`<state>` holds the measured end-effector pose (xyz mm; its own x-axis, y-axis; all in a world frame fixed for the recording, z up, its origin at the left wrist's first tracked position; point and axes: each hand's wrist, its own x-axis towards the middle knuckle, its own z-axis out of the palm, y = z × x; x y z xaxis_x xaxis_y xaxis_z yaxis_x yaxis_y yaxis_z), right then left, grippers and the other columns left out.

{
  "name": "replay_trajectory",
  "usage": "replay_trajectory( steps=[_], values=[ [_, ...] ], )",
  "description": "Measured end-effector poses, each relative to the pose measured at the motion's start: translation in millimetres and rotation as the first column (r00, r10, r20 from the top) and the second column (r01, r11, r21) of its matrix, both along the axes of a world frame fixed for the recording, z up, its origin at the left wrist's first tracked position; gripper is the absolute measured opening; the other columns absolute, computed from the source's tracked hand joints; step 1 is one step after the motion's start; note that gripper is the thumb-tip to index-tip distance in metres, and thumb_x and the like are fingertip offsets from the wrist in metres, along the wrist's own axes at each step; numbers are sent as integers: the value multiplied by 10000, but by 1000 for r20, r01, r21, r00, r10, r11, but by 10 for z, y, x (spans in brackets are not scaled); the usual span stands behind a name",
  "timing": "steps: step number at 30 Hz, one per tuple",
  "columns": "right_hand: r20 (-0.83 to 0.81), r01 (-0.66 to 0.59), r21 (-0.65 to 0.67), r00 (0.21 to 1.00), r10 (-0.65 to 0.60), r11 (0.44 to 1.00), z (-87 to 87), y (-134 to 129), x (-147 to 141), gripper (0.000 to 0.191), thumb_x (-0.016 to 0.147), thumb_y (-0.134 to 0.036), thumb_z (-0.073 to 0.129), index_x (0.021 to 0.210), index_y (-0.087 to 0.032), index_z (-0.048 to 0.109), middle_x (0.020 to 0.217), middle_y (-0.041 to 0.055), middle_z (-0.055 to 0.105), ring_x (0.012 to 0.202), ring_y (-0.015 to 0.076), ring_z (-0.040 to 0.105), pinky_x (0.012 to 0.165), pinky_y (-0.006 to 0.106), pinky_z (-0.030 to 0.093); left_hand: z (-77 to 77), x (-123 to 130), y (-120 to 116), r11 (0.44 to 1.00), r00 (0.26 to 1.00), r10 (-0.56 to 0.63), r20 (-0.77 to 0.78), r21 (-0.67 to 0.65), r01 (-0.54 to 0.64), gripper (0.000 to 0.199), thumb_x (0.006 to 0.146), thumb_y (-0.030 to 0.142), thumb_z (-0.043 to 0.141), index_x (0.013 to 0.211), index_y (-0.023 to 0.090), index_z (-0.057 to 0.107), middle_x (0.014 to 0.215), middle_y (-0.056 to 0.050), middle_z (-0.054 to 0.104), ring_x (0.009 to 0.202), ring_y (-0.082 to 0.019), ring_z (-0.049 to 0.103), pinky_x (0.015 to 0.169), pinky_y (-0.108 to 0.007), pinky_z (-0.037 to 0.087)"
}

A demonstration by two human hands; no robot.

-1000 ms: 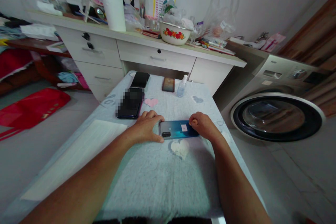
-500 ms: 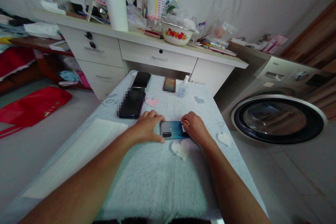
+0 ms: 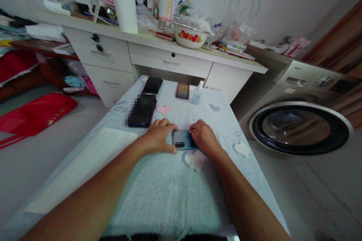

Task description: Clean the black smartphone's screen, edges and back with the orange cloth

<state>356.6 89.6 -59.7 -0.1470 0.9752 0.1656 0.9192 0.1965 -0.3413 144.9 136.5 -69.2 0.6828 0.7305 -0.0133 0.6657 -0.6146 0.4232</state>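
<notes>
A blue-grey smartphone lies back up on the cloth-covered table, its dark camera block at the left end. My left hand grips that end between thumb and fingers, one at each long edge. Over the right end, my right hand is closed with its knuckles up, pressed to the phone's back. A small orange-brown thing shows between its fingers; its kind is not clear. The right part of the phone is hidden under this hand.
Left of the phone lie two dark phones, partly blurred out. A clear spray bottle and a small pixelated item stand farther back. A long whitish sheet is at left. Beyond are a desk and a washing machine.
My right hand has slid left along the phone's back, toward its camera. A white patch seen beneath it earlier is now covered. My left hand and the phone have stayed put.
</notes>
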Motion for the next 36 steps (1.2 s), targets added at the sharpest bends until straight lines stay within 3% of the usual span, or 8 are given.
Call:
replay_trajectory(
  steps=[9, 18, 25, 36],
  values=[
    [78, 70, -1, 995, -70, 998, 26, -2, 52, 188, 864, -163, 498, 879, -179, 684, 897, 58, 580, 808, 140, 543, 744, 225, 369, -20, -7, 8, 1000, 1000, -6, 14, 5, 6, 746, 538, 598, 723, 1193, 299, 529, 1138, -50, 488, 1055, -284, 440, 901, -365, 366],
    [128, 193, -51, 974, -185, 980, 44, 18, 208, 224, 853, -159, 476, 865, -178, 700, 885, 70, 600, 837, 153, 561, 771, 228, 370, 63, 8, -26, 999, 1000, 18, 0, -32, -18, 736, 543, 578, 723, 1197, 300, 531, 1163, -57, 487, 1075, -291, 435, 920, -376, 363],
    [176, 292, -50, 944, -280, 955, 60, 25, 283, 241, 851, -157, 463, 871, -178, 702, 882, 76, 609, 831, 157, 565, 764, 233, 368, 13, 0, -3, 1000, 1000, 12, -1, -13, -12, 755, 530, 601, 722, 1195, 299, 531, 1164, -55, 486, 1072, -294, 433, 914, -376, 365],
    [110, 165, -24, 981, -162, 986, 27, 25, 101, 212, 874, -161, 474, 900, -172, 685, 916, 78, 599, 846, 157, 565, 774, 234, 383, 63, 5, -22, 999, 1000, 21, -9, -28, -21, 740, 545, 586, 718, 1204, 308, 528, 1179, -54, 489, 1083, -299, 432, 923, -382, 362]
  ],
)
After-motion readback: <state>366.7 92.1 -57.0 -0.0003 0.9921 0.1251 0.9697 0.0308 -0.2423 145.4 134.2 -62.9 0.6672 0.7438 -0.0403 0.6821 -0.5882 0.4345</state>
